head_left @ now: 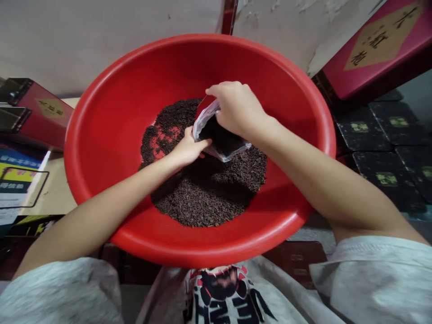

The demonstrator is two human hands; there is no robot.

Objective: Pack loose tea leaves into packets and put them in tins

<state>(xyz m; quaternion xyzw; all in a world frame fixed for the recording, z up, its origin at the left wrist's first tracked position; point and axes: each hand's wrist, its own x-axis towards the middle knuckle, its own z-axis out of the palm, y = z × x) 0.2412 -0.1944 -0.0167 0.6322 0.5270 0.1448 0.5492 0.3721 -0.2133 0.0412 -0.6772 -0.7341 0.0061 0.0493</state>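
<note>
Above dark leaves [202, 204] in the red basin [202, 257], the left hand [191, 147] and right hand [238, 108] grip an open bag [222, 137] by its rim; filling or emptying seems underway, calling for a steady hold.

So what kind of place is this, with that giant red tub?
Probably a tea shop or storeroom: the red tub holds dark, dry bits that look like loose tea, and a dark-pink box with Chinese writing is near some black boxes.
</note>
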